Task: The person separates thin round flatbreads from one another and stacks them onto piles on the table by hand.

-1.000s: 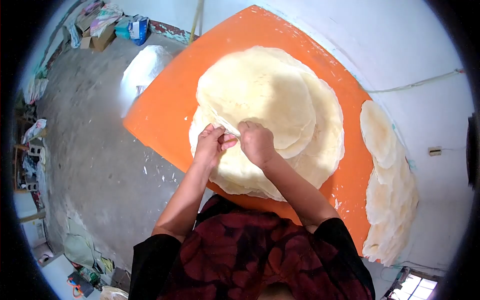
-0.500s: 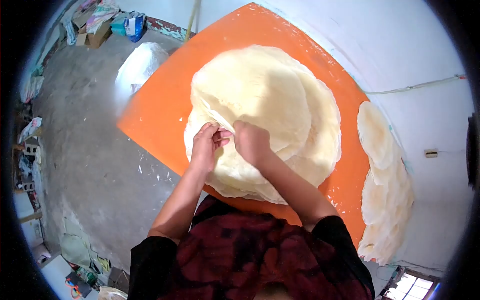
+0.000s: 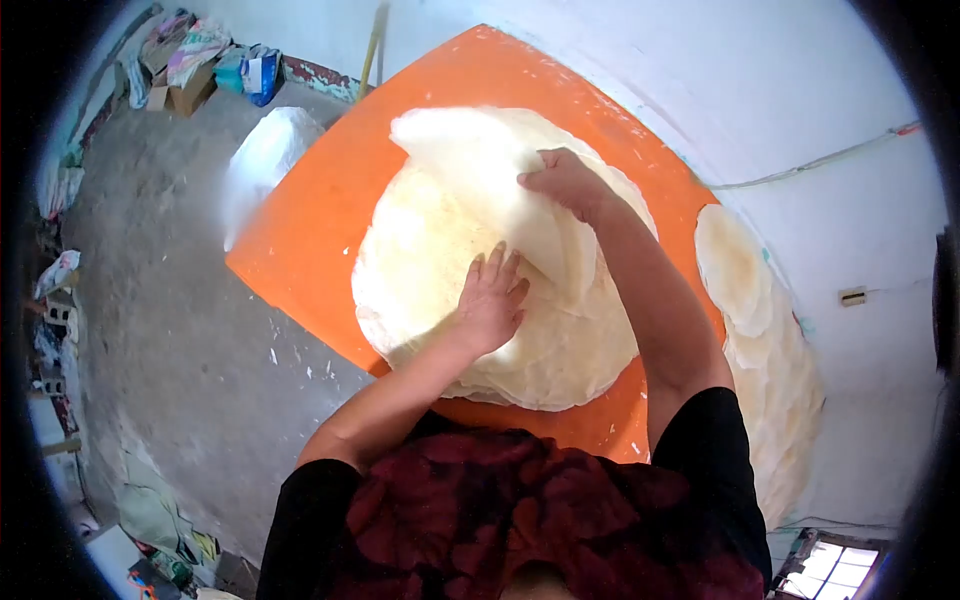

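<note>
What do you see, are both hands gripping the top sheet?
No, only the right hand pinches the top sheet; the left hand is spread open.

We see a stack of thin round sheets [image 3: 410,260], papery and matt, slightly uneven on top; the lifted sheet [image 3: 465,140] looks smoother. Our table [image 3: 310,230] has a smooth, mostly matt face. The floor [image 3: 180,300] looks like rough, dull concrete, the box [image 3: 192,92] like cardboard, our shirt [image 3: 440,510] like soft matt cloth.
</note>
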`<move>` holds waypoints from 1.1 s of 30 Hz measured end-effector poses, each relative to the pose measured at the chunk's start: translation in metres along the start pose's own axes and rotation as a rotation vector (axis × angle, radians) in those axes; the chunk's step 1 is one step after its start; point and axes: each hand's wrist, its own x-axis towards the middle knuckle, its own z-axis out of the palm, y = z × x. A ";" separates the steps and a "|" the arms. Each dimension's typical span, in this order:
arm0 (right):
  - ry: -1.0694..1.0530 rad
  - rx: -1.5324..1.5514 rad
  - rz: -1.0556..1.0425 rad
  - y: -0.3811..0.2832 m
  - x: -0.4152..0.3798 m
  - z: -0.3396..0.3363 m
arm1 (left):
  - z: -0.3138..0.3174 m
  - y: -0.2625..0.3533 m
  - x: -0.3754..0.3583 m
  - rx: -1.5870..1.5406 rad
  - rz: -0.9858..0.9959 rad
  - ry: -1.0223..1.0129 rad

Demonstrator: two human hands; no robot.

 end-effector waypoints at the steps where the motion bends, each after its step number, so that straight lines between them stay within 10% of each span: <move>1: 0.078 -0.073 -0.108 0.001 -0.001 -0.005 | 0.017 -0.005 0.000 -0.002 0.004 -0.056; 4: 0.057 0.009 -0.196 0.018 0.024 -0.083 | 0.017 -0.010 -0.002 0.024 0.003 -0.196; 9: 0.614 -0.862 -0.327 -0.071 -0.050 -0.138 | 0.008 0.004 0.002 -0.004 -0.125 -0.162; 12: 0.561 -1.050 -0.273 -0.046 -0.072 -0.113 | 0.053 -0.014 0.008 -0.523 -0.102 0.337; 17: 0.462 -1.126 -0.336 0.122 -0.082 0.007 | 0.010 0.003 0.024 -1.796 -0.890 0.132; 33: 0.264 -0.838 -0.278 0.166 -0.119 0.033 | 0.035 0.000 0.060 -1.542 -1.136 -0.028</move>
